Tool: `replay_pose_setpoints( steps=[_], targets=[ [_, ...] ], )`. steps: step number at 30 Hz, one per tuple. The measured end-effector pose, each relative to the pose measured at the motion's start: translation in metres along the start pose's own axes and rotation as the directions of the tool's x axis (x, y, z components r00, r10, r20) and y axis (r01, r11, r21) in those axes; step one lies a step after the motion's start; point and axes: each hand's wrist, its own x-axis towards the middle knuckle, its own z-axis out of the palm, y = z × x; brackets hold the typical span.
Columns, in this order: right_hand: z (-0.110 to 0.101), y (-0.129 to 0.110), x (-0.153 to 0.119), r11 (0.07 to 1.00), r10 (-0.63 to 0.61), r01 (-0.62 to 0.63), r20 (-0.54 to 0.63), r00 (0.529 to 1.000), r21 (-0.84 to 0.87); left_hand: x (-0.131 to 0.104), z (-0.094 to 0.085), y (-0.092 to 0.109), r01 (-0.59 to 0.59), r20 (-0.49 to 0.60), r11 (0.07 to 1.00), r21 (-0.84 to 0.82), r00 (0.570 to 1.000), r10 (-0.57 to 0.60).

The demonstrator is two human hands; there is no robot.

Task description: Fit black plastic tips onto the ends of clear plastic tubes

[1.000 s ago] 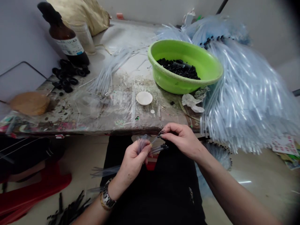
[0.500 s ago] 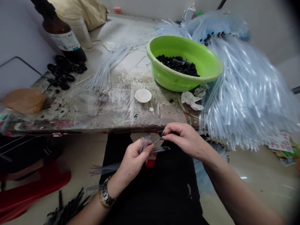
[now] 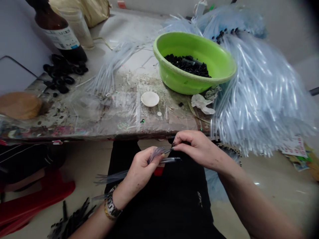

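Over my lap, my left hand (image 3: 143,169) is closed around a bunch of thin clear plastic tubes (image 3: 156,153). Their far ends stick out behind the hand, to the left. Some tubes (image 3: 171,160) with black tips point right below the fingers. My right hand (image 3: 193,146) pinches a small black piece (image 3: 172,145) at the end of one tube from the bunch. How far the piece sits on the tube is hidden by the fingertips. Past the table edge stands a green basin (image 3: 194,79) holding many small black pieces (image 3: 188,65).
Large bundles of clear tubes (image 3: 259,96) hang over the table's right side. On the table (image 3: 129,127) are a small white dish (image 3: 150,99), loose tubes (image 3: 106,74), black rings (image 3: 62,73), a brown bottle (image 3: 56,31) and crumpled paper (image 3: 202,103). A red stool (image 3: 37,199) stands lower left.
The view has shifted slightly, so the table things sit a little further left and up. My hands keep nearly the same pose, with the right fingertips still at the tube end.
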Motion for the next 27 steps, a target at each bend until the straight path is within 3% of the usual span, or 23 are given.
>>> replay_pose_setpoints(
  steps=[9,14,21,27],
  targets=[
    [0.01,0.0,-0.003,1.0,0.012,-0.011,-0.066,0.998,0.01,0.0,0.0,-0.001,-0.014,-0.037,0.997,0.073,0.999,0.017],
    [0.012,0.004,-0.005,1.0,0.017,-0.016,-0.101,0.995,0.005,0.0,0.0,-0.002,0.049,-0.007,0.999,0.013,0.999,-0.049],
    [0.012,0.007,-0.009,1.0,0.021,-0.02,-0.059,0.998,0.017,-0.002,0.005,-0.001,0.175,0.088,0.979,-0.101,0.982,-0.166],
    [0.012,0.009,-0.012,0.993,0.089,-0.089,0.001,0.996,0.082,0.0,0.005,0.002,0.151,0.081,0.984,-0.091,0.986,-0.144]
  ],
)
